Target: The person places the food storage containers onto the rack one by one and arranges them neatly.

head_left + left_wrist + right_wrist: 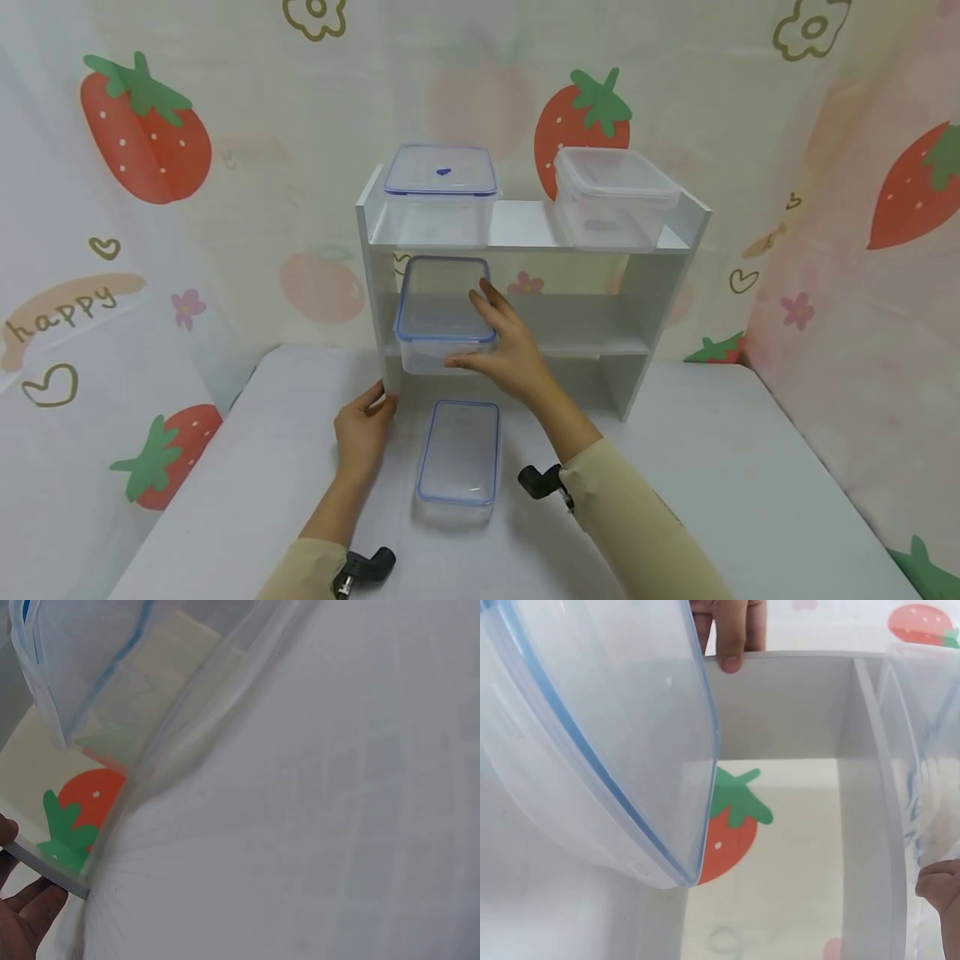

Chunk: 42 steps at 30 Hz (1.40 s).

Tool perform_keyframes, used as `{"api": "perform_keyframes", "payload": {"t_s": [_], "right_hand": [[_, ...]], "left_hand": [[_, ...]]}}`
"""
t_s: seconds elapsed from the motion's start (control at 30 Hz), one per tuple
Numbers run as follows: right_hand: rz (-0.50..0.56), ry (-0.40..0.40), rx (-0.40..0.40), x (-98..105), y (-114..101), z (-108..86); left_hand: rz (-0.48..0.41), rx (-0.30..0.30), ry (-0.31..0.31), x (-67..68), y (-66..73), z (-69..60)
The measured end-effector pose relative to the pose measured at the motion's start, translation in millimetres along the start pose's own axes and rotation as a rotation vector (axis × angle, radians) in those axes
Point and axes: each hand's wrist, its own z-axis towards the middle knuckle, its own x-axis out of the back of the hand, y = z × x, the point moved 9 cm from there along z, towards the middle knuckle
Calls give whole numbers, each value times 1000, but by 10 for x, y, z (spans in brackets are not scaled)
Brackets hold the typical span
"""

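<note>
A clear food container with a blue-rimmed lid (442, 304) sits on the middle shelf at its left end, its front reaching past the shelf edge. My right hand (510, 350) touches its right front part, fingers extended and thumb low against the front; the right wrist view shows the thumb (939, 883) against the container (930, 765). With my left hand (363, 425) I hold the lower front edge of the white shelf unit's left side panel (52, 871), thumb and fingers on opposite faces. Another blue-rimmed container (459, 454) rests on the table before the unit.
On the top shelf stand a blue-rimmed container (441, 187) at left and a white-lidded one (617, 200) at right. The white shelf unit (652, 308) stands on a white-covered table (720, 483), with a strawberry-print curtain (315, 167) behind and at both sides.
</note>
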Motion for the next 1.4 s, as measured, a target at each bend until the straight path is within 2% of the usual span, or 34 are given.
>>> {"api": "perform_keyframes", "payload": {"t_s": [0.27, 0.77, 1.2, 1.4], "right_hand": [[-36, -1, -13, -14, 25, 86], [-41, -3, -25, -64, 71, 200], [-22, -11, -36, -93, 91, 239], [-48, -26, -48, -100, 65, 230]], "left_hand": [[2, 10, 0, 1, 6, -12], [-1, 36, 3, 0, -6, -21], [-2, 18, 5, 1, 19, -22], [-17, 19, 5, 1, 15, -20]]}}
